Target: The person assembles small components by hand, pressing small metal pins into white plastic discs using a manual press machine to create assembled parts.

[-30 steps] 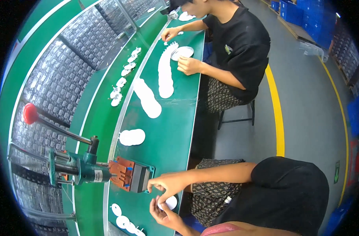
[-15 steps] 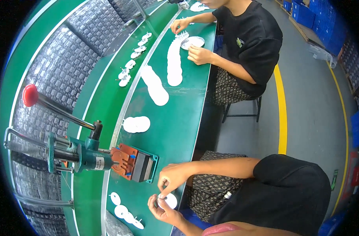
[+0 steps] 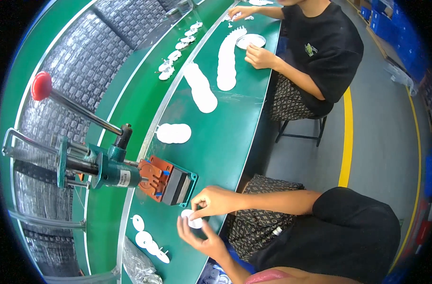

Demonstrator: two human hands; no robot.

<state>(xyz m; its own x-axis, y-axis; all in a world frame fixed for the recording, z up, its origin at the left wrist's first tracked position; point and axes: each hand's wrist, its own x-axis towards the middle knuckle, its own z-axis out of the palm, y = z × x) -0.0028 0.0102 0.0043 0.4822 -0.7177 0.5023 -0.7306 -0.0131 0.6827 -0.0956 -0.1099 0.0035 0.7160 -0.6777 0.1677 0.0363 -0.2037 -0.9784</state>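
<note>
A round white plastic disc is held over the near edge of the green table. My left hand grips it from below, fingers curled around its rim. My right hand is closed in a pinch against the disc's upper face. Whether a small part sits between those fingertips is hidden. Just beyond my right hand stands a green lever press with a red ball knob and an orange fixture. Several white discs, some with thin pins, lie left of my hands, among them a round disc.
A clear plastic bag lies beside the loose discs. Overlapping white discs form a short stack and two longer rows. A co-worker sits farther along, one hand on a round dish. White parts line the green belt.
The view has shifted a little. My right fingers have moved across the disc, which is now partly covered by them. The co-worker's far hand has moved from the row's end to small white parts.
</note>
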